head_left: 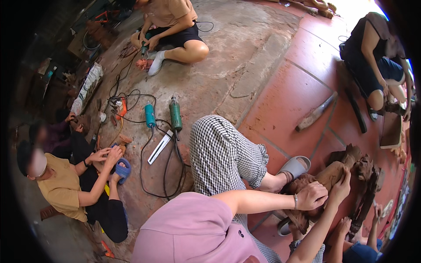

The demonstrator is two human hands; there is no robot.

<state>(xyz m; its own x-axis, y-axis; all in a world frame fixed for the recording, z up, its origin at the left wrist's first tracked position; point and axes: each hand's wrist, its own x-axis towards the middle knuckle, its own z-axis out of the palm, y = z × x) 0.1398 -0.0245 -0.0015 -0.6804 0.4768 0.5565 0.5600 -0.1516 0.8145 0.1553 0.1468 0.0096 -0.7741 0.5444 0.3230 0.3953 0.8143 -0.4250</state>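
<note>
While the brown wooden piece sits just beside my grey sandal, my right hand clasps its edge; my left hand curls over it, any pinch hidden. Work seems under way; what remains, I cannot tell.

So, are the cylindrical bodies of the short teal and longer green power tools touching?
Apart: the head view shows floor between the teal tool and green tool.
</note>
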